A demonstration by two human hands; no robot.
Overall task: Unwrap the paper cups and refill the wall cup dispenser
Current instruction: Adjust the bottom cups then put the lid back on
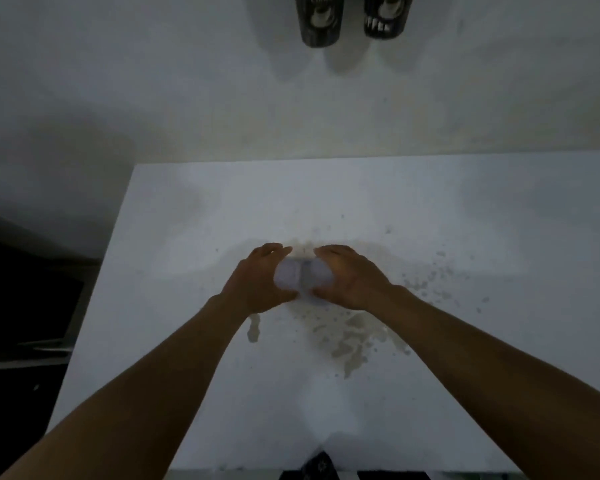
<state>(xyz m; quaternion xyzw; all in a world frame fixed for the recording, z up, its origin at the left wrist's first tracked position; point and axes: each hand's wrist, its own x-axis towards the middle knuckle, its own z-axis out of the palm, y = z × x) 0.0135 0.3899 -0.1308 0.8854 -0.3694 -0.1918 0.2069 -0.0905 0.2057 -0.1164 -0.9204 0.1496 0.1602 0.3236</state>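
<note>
A short white bundle of paper cups (302, 276) lies on its side in the middle of the white table (174, 216). My left hand (257, 282) grips its left end, fingers curled over the top. Its right end is gripped by my right hand (347, 277) in the same way. Most of the bundle is hidden by the two hands, and the image is too blurred to tell whether a wrapper covers it. High on the wall hang two black printed cups (321, 20), the bottoms of cup stacks (387, 15) in the wall dispenser; the dispenser itself is cut off by the top edge.
Brownish stains (354, 337) and specks mark the table under and to the right of my hands. The table's left edge drops to a dark area with a dark flat object (32, 306). A pale wall (187, 98) rises behind the table.
</note>
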